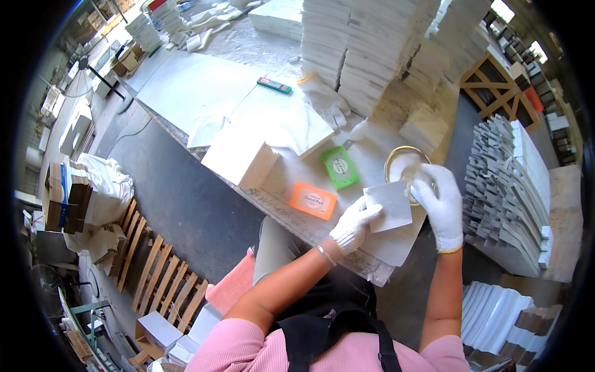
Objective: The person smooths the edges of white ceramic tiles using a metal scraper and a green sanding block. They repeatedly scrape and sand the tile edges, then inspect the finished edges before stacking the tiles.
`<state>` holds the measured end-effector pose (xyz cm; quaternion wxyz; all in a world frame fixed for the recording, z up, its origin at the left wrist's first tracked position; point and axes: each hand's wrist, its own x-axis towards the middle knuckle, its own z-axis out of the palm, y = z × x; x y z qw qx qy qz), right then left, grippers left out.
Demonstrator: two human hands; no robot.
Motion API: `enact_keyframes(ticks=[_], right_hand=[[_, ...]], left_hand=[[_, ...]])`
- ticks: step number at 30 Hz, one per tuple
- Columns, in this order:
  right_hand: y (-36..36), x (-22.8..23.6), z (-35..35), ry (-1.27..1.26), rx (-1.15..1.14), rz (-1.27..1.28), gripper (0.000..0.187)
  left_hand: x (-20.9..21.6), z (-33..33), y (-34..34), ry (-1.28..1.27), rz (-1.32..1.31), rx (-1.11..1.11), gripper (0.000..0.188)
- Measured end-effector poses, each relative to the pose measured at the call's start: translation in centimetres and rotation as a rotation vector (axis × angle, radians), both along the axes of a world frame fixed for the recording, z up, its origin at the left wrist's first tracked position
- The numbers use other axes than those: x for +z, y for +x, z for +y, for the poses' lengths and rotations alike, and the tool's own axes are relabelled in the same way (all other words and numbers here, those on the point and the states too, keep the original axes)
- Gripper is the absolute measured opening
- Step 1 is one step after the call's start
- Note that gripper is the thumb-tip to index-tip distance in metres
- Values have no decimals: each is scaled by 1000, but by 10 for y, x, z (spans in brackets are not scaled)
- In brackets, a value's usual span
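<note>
My left hand [356, 226], in a white knit glove, grips a thin pale grey square tile [392, 214] by its left edge, thumb on top. My right hand [441, 201], also gloved, is bent with its fingers drawn together beside the tile's right edge. What those fingertips hold, if anything, is too blurred to make out. Just behind them stands a round gold-rimmed bowl [388, 166], partly hidden by the right hand and the tile. To the left on the worktable lie a green sanding pad box [339, 167] and an orange one [313, 200].
Tall stacks of white tiles [372, 53] rise at the table's back right. A spare white glove [323, 96] and a green-and-red narrow box [274, 85] lie on the table. White slabs [245, 158] sit at its near left edge. Stacked strips [505, 192] stand to the right.
</note>
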<state>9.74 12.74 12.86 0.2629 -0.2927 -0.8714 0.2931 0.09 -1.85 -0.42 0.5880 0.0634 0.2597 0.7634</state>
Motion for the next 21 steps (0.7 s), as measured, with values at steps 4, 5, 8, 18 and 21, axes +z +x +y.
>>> enact_keyframes(ticks=[4,5,8,18,21], right_hand=[[-57,-9,-13,142,219,-119,38],[-70,-15,-11,141,183,-164,43],[-108,-38,6,126,111,-260,57],[-170,-106,70,-238,209,-320,50],[-159,-93,61,-338,211,-228,38]], left_hand=[[-3,2,2,44,-28,22,58],[-7,4,3,56,-39,27,57],[-13,4,2,52,-16,27,56],[-12,2,4,51,-23,-23,54],[-14,0,4,48,-13,-11,53]])
